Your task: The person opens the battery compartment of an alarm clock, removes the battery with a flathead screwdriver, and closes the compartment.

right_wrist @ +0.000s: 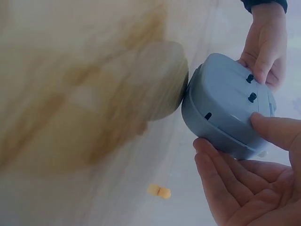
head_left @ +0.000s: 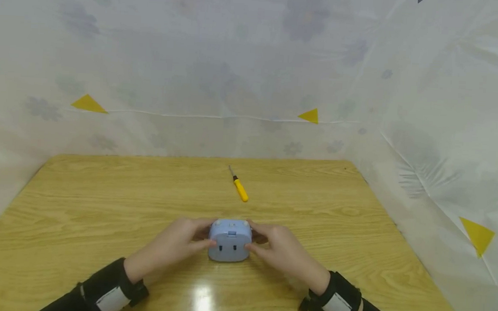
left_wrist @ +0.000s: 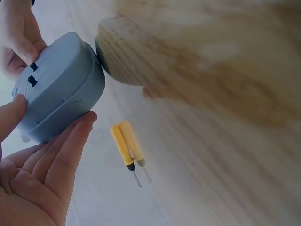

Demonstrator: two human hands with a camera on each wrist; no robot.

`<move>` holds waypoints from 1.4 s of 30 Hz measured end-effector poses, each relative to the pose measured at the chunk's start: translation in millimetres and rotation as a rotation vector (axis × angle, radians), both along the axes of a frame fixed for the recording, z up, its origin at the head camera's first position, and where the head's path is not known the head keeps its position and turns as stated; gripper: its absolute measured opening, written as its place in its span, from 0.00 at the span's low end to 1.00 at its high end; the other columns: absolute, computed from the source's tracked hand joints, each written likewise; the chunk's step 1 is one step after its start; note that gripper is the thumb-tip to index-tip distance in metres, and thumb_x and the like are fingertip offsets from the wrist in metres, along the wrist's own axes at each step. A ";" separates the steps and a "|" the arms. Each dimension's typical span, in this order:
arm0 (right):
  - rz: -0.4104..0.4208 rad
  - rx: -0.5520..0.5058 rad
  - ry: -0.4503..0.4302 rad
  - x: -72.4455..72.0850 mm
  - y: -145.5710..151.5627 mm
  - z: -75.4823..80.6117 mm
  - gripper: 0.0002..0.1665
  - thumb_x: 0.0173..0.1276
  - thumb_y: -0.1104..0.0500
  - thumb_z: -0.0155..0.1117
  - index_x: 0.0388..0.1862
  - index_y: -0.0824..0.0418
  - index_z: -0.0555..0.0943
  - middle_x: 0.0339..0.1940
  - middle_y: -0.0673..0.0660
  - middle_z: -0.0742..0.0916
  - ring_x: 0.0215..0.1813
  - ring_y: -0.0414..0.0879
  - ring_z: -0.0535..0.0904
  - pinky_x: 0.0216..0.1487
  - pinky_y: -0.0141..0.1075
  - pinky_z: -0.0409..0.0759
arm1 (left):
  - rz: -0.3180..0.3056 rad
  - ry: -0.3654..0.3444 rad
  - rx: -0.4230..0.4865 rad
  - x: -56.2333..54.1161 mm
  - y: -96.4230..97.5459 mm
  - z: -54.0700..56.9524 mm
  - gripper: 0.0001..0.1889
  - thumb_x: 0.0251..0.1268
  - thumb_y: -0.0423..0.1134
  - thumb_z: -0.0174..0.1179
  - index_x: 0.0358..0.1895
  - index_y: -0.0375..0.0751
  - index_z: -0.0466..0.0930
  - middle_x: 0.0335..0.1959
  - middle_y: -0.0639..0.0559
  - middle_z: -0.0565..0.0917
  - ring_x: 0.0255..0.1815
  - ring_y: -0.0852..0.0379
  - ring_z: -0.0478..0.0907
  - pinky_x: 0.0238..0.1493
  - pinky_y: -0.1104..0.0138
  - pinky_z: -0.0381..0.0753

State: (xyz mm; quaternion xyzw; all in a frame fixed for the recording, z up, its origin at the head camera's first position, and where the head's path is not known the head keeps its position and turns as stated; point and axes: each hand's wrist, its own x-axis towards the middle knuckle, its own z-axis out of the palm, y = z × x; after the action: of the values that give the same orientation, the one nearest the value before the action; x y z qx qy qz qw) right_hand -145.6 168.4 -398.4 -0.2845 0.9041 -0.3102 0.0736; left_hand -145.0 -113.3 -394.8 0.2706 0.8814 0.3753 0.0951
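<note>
A light blue plastic case [head_left: 228,254] with rounded corners stands on the table between both hands. Two small black pegs stick out of its flat face, and a catch-like tab shows at its upper edge in the head view. My left hand [head_left: 175,246] holds it from the left, thumb on the pegged face and fingers along the side. From the right, my right hand [head_left: 281,250] grips it the same way. The right wrist view also shows a dark slot in the case's side [right_wrist: 208,116]. Beyond the case lies a yellow-handled screwdriver [head_left: 240,190], touched by neither hand.
The glossy wood-grain table [head_left: 101,189] mirrors the case in both wrist views. Pale floral sheeting [head_left: 202,76] rises behind the table and at its sides, with several yellow triangles [head_left: 88,103] on it.
</note>
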 end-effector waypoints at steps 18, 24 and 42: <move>-0.159 -0.056 0.004 2.2 -7.7 1.0 0.24 0.70 0.58 0.76 0.61 0.67 0.86 0.44 0.60 0.95 0.40 0.46 0.93 0.39 0.28 0.89 | 0.082 -0.051 -0.037 -1.6 7.9 2.8 0.29 0.75 0.41 0.67 0.71 0.27 0.75 0.61 0.35 0.87 0.56 0.44 0.90 0.55 0.58 0.91; -0.173 -0.058 0.050 1.6 -8.8 0.8 0.18 0.69 0.59 0.76 0.54 0.68 0.90 0.37 0.57 0.95 0.35 0.42 0.92 0.35 0.27 0.87 | 0.099 -0.022 -0.069 -4.7 10.8 4.2 0.27 0.74 0.39 0.67 0.69 0.27 0.77 0.56 0.36 0.90 0.51 0.46 0.91 0.52 0.58 0.92; -0.233 -0.008 -0.004 -8.0 -13.1 -1.8 0.10 0.70 0.57 0.76 0.45 0.61 0.93 0.39 0.54 0.95 0.37 0.39 0.87 0.40 0.34 0.89 | 0.210 -0.055 -0.129 -10.6 18.5 0.1 0.16 0.74 0.38 0.67 0.60 0.36 0.87 0.45 0.47 0.94 0.35 0.63 0.85 0.40 0.65 0.89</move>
State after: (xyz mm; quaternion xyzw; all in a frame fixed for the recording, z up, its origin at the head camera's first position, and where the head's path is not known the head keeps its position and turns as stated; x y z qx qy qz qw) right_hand -153.7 155.3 -400.2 -0.1770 0.9296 -0.3211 0.0377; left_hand -155.5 -94.8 -394.7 0.1597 0.9243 0.3328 0.0969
